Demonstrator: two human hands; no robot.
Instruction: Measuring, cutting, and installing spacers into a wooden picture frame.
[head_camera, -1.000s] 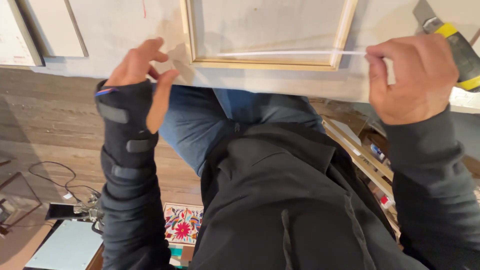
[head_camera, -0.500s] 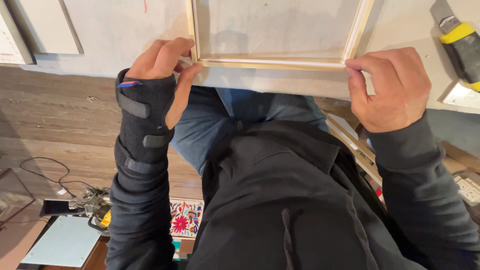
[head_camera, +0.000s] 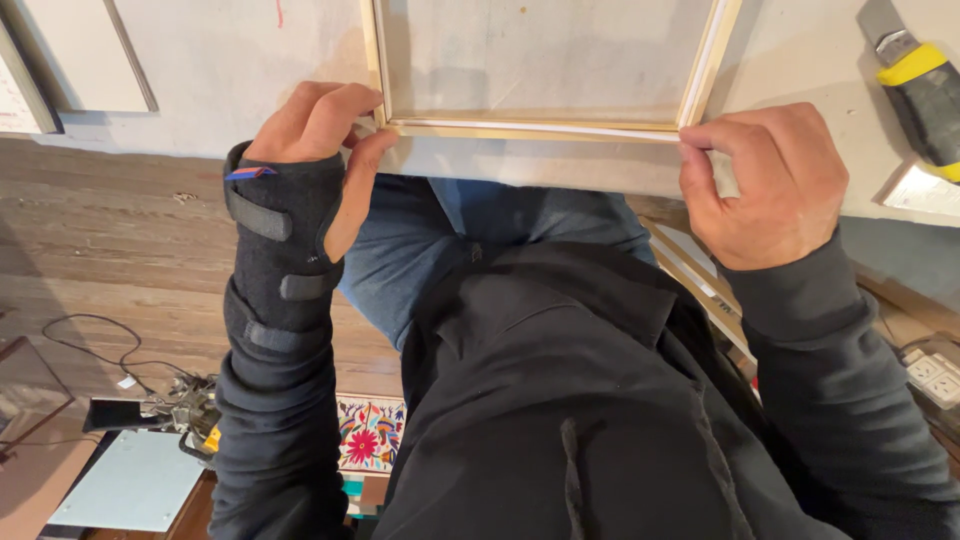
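Hands pinching white strip (head_camera: 540, 129) along wooden frame (head_camera: 700, 75) near edge: left hand (head_camera: 320, 130) at corner, right hand (head_camera: 765, 180) opposite. Seating step; next calls for even pressing.

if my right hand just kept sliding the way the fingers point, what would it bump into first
The right hand points left along the near rail of the wooden frame. Nothing else lies on that rail, so it would likely first meet the left hand at the opposite corner.

Soft, even indoor light falls on the pale table (head_camera: 600, 170); faint shadows lie just below the frame (head_camera: 545, 128). Focus is sharp, without glare; straight lines bend slightly near the picture's edges.
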